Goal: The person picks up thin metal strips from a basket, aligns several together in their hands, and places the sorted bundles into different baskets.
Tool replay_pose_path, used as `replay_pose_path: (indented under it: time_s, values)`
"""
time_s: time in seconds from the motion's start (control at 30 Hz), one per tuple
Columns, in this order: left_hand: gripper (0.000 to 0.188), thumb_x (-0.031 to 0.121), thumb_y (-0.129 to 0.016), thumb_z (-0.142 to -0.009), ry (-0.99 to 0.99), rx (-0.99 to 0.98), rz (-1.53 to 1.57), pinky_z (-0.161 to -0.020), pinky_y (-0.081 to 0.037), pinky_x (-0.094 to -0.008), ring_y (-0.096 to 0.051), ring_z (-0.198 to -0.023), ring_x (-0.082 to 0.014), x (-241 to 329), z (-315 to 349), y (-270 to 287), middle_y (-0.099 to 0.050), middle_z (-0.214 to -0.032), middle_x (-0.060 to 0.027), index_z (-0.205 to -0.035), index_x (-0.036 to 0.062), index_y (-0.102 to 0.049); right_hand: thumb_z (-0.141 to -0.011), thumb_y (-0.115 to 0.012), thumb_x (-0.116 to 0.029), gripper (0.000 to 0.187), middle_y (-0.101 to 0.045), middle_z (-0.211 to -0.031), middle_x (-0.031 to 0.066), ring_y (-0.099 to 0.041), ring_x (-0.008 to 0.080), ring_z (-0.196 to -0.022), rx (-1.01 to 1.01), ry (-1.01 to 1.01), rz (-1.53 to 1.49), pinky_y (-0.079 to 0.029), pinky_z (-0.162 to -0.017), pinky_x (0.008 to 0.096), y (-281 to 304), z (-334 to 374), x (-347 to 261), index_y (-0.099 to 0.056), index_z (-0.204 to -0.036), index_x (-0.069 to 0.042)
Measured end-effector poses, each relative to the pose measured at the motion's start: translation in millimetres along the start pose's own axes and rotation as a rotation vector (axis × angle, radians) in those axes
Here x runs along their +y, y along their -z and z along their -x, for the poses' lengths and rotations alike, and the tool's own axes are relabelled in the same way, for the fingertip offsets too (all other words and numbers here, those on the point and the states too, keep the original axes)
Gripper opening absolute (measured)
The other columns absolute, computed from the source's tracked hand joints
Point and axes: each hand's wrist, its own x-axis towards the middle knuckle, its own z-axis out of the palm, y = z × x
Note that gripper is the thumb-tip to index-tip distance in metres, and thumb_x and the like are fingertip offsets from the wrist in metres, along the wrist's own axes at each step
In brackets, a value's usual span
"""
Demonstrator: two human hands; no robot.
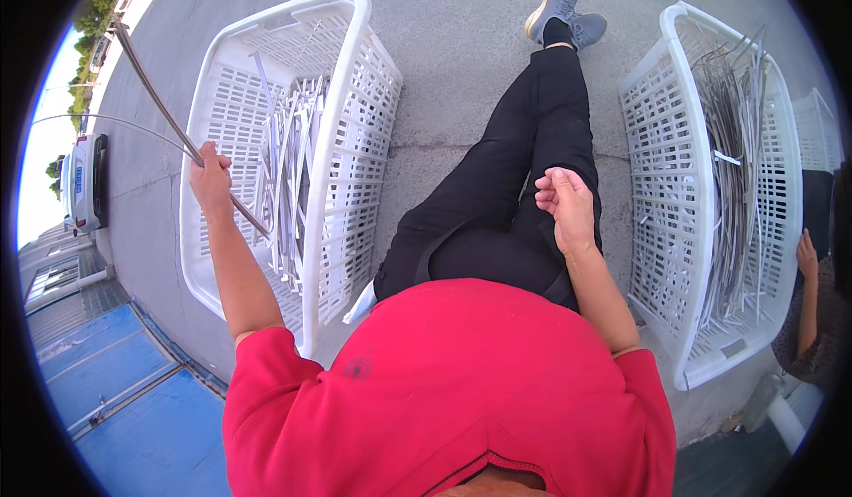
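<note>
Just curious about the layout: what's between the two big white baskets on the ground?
In the head view, the person's black-trousered legs and grey shoes lie between the left basket and the right basket, on bare grey pavement.

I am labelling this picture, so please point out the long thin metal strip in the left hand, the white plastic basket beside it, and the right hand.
long thin metal strip (151,98), head view, on its upper length.
white plastic basket (355,71), head view, on its right rim.
right hand (564,202), head view, on its middle.
</note>
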Motion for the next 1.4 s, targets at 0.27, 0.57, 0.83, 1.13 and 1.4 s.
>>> replay_pose_path:
  time_s: [0.27,0.57,0.83,1.13,1.4]
  values:
    - [0.078,0.037,-0.065,-0.076,0.083,-0.576,-1.04,-0.099,-0.035,-0.0405,-0.042,-0.12,-0.0375,-195,51,28,-0.045,-0.126,-0.0272,-0.135,0.0004,-0.031,-0.09,-0.053,-0.021,0.018,-0.062,-0.08,0.004,-0.056,0.0085,-0.064,0.03,0.02,0.0,-0.047,-0.059,0.0217,20,4,9,-0.059,-0.096,-0.004]
    - [0.04,0.018,-0.056,-0.086,-0.225,-0.288,-0.316,-0.086,-0.044,-0.0317,-0.056,-0.099,-0.022,-66,56,-87,-0.055,-0.114,-0.0166,-0.119,-0.003,-0.05,-0.089,-0.054,-0.017,0.017,-0.063,-0.079,0.004,-0.056,0.0087,-0.064,0.259,0.248,0.142,-0.046,-0.058,0.0222,63,8,-35,-0.059,-0.095,-0.002]
    - [0.028,0.01,-0.054,-0.088,-0.486,-0.809,-0.038,-0.086,-0.044,-0.0285,-0.057,-0.097,-0.0174,-7,141,-251,-0.06,-0.106,-0.0111,-0.113,-0.0029,-0.054,-0.087,-0.056,-0.012,0.015,-0.064,-0.076,0.006,-0.059,0.0097,-0.063,0.692,0.567,0.5,-0.048,-0.06,0.024,175,31,-80,-0.058,-0.094,0.0]
    - [0.023,0.016,-0.059,-0.081,-0.926,-1.176,-0.405,-0.07,-0.048,-0.0332,-0.061,-0.075,-0.024,-14,247,-301,-0.063,-0.091,-0.0092,-0.101,0.0059,-0.061,-0.078,-0.059,-0.024,0.021,-0.066,-0.082,0.0144,-0.064,0.0295,-0.078,1.049,0.252,0.883,-0.049,-0.073,0.0358,363,44,-92,-0.065,-0.087,-0.006]
    - [0.021,0.019,-0.057,-0.083,-0.684,-1.116,-0.351,-0.069,-0.049,-0.0322,-0.064,-0.072,-0.0223,-26,239,-315,-0.066,-0.08,-0.0111,-0.098,0.0047,-0.064,-0.077,-0.06,-0.034,0.037,-0.061,-0.105,0.0181,-0.059,0.0311,-0.1,0.659,-0.38,1.139,-0.046,-0.086,0.0374,408,7,-46,-0.064,-0.1,-0.005]
